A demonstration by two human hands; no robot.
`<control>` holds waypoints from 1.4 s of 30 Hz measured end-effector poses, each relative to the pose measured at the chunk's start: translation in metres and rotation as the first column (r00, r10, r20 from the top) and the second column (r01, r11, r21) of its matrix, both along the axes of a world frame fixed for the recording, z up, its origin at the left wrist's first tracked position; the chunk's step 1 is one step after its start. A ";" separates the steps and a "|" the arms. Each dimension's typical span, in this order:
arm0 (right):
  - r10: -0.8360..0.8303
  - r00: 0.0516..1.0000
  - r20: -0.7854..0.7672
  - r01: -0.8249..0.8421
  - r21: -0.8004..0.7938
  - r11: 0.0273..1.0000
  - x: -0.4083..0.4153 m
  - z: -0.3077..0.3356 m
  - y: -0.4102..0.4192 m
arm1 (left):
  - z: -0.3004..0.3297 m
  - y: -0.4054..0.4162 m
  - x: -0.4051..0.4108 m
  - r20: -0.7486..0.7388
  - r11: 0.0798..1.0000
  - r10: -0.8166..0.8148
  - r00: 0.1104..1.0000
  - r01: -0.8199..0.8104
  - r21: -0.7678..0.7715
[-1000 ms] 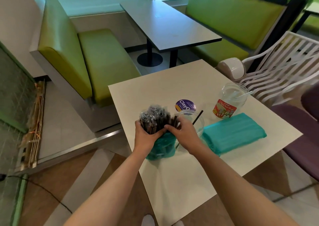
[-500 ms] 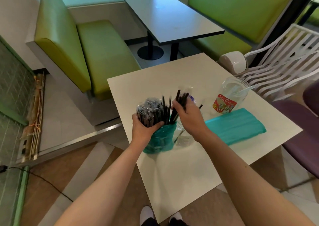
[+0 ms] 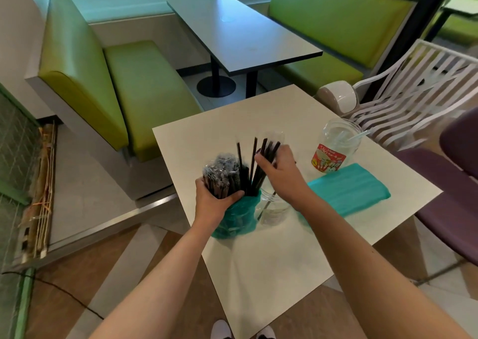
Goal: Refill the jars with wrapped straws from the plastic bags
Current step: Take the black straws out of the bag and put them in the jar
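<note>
Head view: right hand [image 3: 280, 174] pinches thin black straws [image 3: 258, 162] above crinkled teal bag [image 3: 236, 219].

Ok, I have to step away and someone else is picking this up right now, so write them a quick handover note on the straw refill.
Left hand grips the teal bag of black straws, upright at the near-left edge of the white table.
Right hand pinches a bunch of black straws partly pulled out of that bag.
Clear jar beside the bag holds very few straws.
Labelled jar farther right holds a few pale straws.
Flat teal bag lies untouched.
Left: drop this bunch into the clear jar, keep refilling both.
</note>
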State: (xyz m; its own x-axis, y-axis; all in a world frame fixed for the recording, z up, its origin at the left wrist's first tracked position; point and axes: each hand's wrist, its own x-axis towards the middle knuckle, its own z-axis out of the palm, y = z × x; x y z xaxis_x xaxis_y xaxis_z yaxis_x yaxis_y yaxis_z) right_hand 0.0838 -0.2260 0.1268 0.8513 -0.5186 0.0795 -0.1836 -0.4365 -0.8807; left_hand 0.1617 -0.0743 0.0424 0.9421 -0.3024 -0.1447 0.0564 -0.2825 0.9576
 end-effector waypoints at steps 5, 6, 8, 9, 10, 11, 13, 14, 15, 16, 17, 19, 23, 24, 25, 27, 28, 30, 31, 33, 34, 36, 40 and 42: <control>0.013 1.000 -0.001 -0.013 0.073 0.997 0.001 -0.014 0.011 | -0.002 -0.004 0.000 0.009 1.000 -0.021 1.000 0.020 0.021; 0.014 1.000 -0.005 -0.013 0.083 0.996 0.002 -0.015 0.010 | -0.002 -0.005 0.000 0.011 1.000 -0.014 1.000 0.014 0.024; 0.038 0.999 -0.010 -0.036 0.138 0.990 0.004 -0.014 0.008 | -0.002 -0.007 0.000 0.013 1.000 0.003 1.000 -0.003 0.019; 0.040 0.999 -0.012 -0.037 0.179 0.983 0.004 -0.013 0.008 | -0.002 -0.008 0.000 0.012 1.000 0.013 1.000 -0.013 0.013; 0.032 0.999 -0.011 -0.030 0.201 0.979 0.004 -0.013 0.008 | -0.001 -0.010 -0.001 0.010 1.000 0.023 1.000 -0.023 0.009; 0.020 1.000 -0.005 -0.019 0.198 0.980 0.004 -0.012 0.009 | -0.001 -0.011 -0.001 0.009 0.999 0.034 0.999 -0.034 0.007; -0.006 1.000 -0.004 0.007 0.170 0.985 0.003 -0.014 0.010 | 0.001 -0.014 -0.003 0.006 0.999 0.054 0.999 -0.054 0.006; -0.017 1.000 -0.006 0.018 0.165 0.986 0.002 -0.016 0.011 | 0.002 -0.016 -0.004 0.005 0.998 0.063 0.998 -0.063 0.008; -0.023 1.000 -0.007 0.024 0.175 0.984 0.001 -0.017 0.011 | 0.003 -0.017 -0.004 0.008 0.997 0.072 0.997 -0.073 0.010; -0.029 1.000 -0.010 0.030 0.196 0.980 0.001 -0.017 0.012 | 0.003 -0.019 -0.004 0.015 0.997 0.081 0.997 -0.082 0.013; -0.029 1.000 -0.009 0.030 0.222 0.975 0.000 -0.016 0.012 | 0.003 -0.019 -0.004 0.024 0.996 0.089 0.996 -0.090 0.015; -0.016 1.000 -0.004 0.016 0.230 0.973 -0.002 -0.014 0.011 | 0.002 -0.020 -0.002 0.041 0.994 0.105 0.994 -0.106 0.021; 0.007 1.000 0.024 -0.011 0.188 0.982 -0.004 -0.012 0.011 | 0.000 -0.021 -0.001 0.047 0.990 0.139 0.989 -0.140 0.030; -0.001 0.999 0.037 -0.006 0.175 0.985 -0.004 -0.010 0.010 | -0.001 -0.021 0.000 0.046 0.989 0.145 0.988 -0.146 0.033; -0.011 0.999 0.049 0.002 0.169 0.986 -0.005 -0.008 0.009 | -0.001 -0.022 0.000 0.046 0.988 0.150 0.988 -0.151 0.035; -0.025 0.996 0.082 0.012 0.156 0.988 -0.003 0.000 0.006 | -0.001 -0.022 0.001 0.047 0.987 0.157 0.986 -0.159 0.028; -0.029 0.995 0.094 0.016 0.143 0.990 -0.003 0.004 0.004 | -0.001 -0.022 0.001 0.047 0.986 0.160 0.986 -0.162 0.026; -0.036 0.992 0.122 0.023 0.108 0.994 -0.002 0.016 -0.001 | -0.002 -0.022 0.002 0.046 0.986 0.164 0.985 -0.165 0.027; -0.041 0.990 0.135 0.029 0.096 0.995 -0.002 0.021 -0.004 | -0.002 -0.022 0.002 0.045 0.986 0.163 0.986 -0.164 0.028; -0.069 0.984 0.165 0.054 0.097 0.994 -0.002 0.030 -0.009 | -0.003 -0.022 0.002 0.041 0.986 0.161 0.986 -0.163 0.032; -0.094 0.977 0.194 0.074 0.110 0.991 -0.003 0.036 -0.012 | -0.004 -0.023 0.002 0.039 0.986 0.163 0.986 -0.164 0.036; -0.156 0.948 0.279 0.121 0.140 0.983 -0.003 0.046 -0.018 | -0.003 -0.023 0.003 0.038 0.985 0.168 0.985 -0.170 0.044; -0.300 0.858 0.417 0.256 0.159 0.953 -0.008 0.064 -0.031 | -0.002 -0.023 0.004 0.035 0.983 0.173 0.984 -0.175 0.057; -0.337 0.848 0.410 0.320 0.111 0.941 -0.010 0.064 -0.040 | -0.001 -0.023 0.003 0.038 0.983 0.170 0.985 -0.172 0.060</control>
